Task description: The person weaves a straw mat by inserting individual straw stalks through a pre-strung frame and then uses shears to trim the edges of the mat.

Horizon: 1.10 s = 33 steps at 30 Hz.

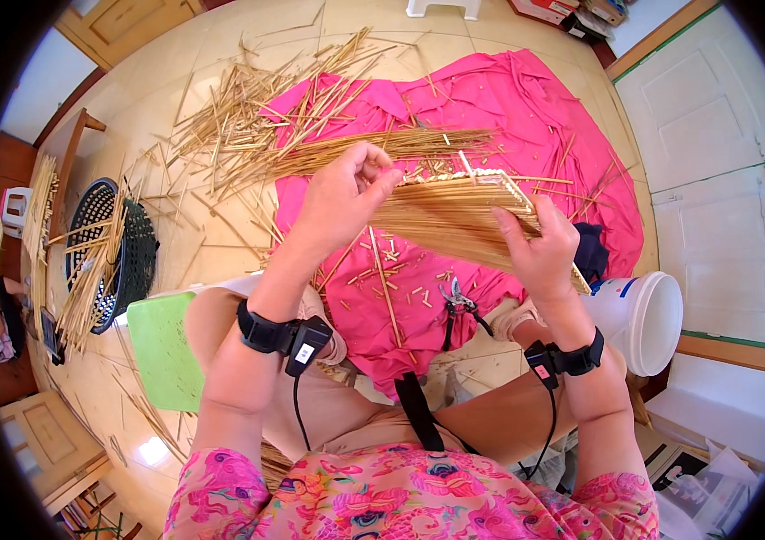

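Note:
My right hand grips the right end of a flat bundle of straw-coloured reeds, bound along its far edge with pale twisted cord. A short pale stick pokes up from that edge. My left hand is at the left end of the bound edge, fingers curled with thumb near forefinger; what they hold, if anything, is too small to make out. Below, pruning shears lie on a pink cloth among short cut pieces of reed.
Loose reeds spread over cloth and tiled floor. At left are a dark plastic basket holding reeds, a wooden bench and a green board. A white bucket stands at right, near white doors.

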Each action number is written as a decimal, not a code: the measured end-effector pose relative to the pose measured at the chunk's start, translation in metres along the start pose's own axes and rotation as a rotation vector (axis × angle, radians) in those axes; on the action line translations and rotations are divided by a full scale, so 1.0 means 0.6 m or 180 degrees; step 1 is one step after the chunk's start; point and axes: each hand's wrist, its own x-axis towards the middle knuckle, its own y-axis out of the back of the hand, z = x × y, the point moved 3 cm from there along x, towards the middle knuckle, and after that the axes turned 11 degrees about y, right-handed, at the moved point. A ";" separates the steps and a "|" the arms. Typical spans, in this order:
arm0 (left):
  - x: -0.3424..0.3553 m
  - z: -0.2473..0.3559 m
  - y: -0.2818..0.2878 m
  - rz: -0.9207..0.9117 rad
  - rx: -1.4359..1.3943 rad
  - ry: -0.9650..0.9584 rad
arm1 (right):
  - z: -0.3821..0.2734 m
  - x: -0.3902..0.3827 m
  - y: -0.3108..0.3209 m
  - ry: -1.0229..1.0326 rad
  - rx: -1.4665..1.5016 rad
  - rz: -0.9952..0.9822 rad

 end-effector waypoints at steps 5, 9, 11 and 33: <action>-0.011 0.022 0.000 -0.0246 0.0330 -0.0964 | -0.001 0.000 0.002 -0.0065 0.0186 -0.0023; -0.017 0.027 -0.002 -0.0285 0.0573 -0.1387 | -0.001 -0.006 0.000 -0.0039 0.0235 -0.0053; -0.017 0.025 -0.002 -0.0250 0.0630 -0.1373 | -0.002 -0.007 0.000 -0.0031 0.0242 -0.0054; -0.016 0.017 -0.006 -0.0338 0.0919 -0.2030 | -0.006 -0.007 0.003 0.0097 0.0212 -0.0153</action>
